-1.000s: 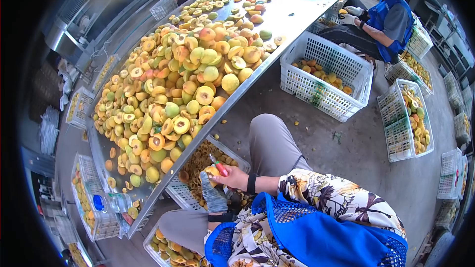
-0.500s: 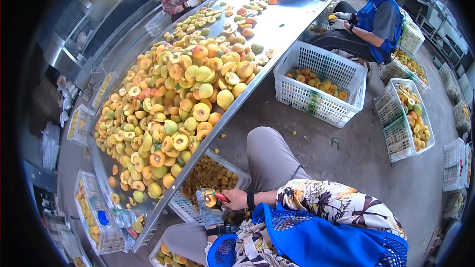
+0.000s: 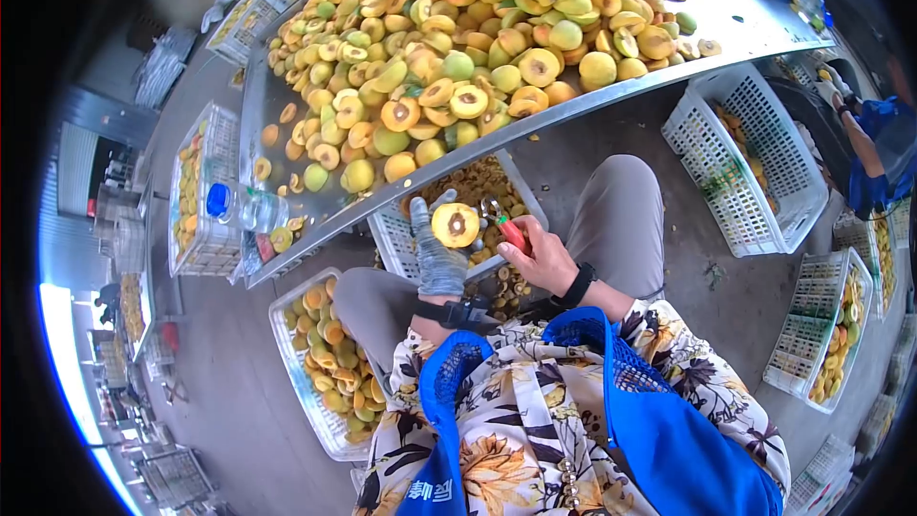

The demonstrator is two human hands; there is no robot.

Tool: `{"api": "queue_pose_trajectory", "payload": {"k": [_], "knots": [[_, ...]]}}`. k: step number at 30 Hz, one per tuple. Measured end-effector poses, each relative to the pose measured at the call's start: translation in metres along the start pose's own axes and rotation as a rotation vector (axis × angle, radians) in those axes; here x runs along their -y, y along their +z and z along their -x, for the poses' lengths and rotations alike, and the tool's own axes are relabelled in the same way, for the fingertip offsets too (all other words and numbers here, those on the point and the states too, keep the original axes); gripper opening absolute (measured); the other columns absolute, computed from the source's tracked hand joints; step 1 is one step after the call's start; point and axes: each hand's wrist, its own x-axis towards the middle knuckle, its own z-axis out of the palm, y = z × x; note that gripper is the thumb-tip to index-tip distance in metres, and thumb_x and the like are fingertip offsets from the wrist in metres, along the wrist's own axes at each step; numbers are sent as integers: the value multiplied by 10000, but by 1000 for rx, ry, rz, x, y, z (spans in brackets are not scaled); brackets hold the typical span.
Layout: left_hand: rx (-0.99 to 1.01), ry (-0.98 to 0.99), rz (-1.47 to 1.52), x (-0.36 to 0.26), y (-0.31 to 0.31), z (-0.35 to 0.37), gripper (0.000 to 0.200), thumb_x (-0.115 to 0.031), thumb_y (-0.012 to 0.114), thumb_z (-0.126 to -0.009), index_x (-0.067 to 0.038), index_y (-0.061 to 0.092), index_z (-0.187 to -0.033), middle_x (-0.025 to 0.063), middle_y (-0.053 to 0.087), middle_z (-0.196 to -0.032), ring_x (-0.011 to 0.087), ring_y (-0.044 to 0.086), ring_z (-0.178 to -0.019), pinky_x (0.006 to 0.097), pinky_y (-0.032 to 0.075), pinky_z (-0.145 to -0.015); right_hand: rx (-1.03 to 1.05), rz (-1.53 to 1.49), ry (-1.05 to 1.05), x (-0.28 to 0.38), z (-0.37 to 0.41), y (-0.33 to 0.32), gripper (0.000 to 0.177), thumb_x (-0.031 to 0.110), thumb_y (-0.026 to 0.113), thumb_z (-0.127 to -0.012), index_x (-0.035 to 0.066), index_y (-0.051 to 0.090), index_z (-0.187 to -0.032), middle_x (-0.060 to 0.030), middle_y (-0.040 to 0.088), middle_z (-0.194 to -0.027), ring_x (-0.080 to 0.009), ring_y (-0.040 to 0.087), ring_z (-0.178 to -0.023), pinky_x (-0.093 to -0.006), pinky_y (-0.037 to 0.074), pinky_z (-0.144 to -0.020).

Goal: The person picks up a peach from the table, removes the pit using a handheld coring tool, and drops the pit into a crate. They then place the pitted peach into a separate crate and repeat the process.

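Observation:
My left hand [image 3: 439,263], in a grey glove, holds a yellow peach half [image 3: 456,225] with its cut face and brown pit cavity turned up. My bare right hand [image 3: 546,260] is wrapped around a red-handled pitting tool [image 3: 506,226]. Its looped metal head stands just right of the fruit. Below both hands sits a white crate [image 3: 394,237] with brown pits and scraps in it. Beyond them, a heap of halved peaches [image 3: 458,67] covers much of the metal table [image 3: 764,27].
A crate of peach halves [image 3: 304,399] stands beside my left leg. A blue-capped bottle [image 3: 256,208] lies near the table's left corner, by another filled crate [image 3: 202,253]. To the right are a large white crate [image 3: 759,119] and a seated person [image 3: 884,153].
My view has swung down and left, so the hands appear nearer the middle. The tool, earlier at the fruit, is now apart from it, and the cut face shows fully.

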Motion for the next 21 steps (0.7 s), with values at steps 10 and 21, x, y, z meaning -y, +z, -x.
{"api": "queue_pose_trajectory", "payload": {"k": [10,21], "knots": [[-2,126,76,5,-4,-5,440,-428,533,-854,-24,530,-1027,116,611,-871,199,605,-756,298,502,-668,26,195,-202,9,-14,15,348,239,617,-788,25,477,-1024,-196,580,-795,-358,569,-759,-434,447,-658],[-111,218,63,-8,9,16,345,-300,506,-895,-24,516,-1102,102,587,-964,205,596,-838,316,506,-737,75,206,-182,11,-14,40,258,128,565,-795,10,405,-959,-224,571,-665,-406,563,-644,-471,442,-571]]}}
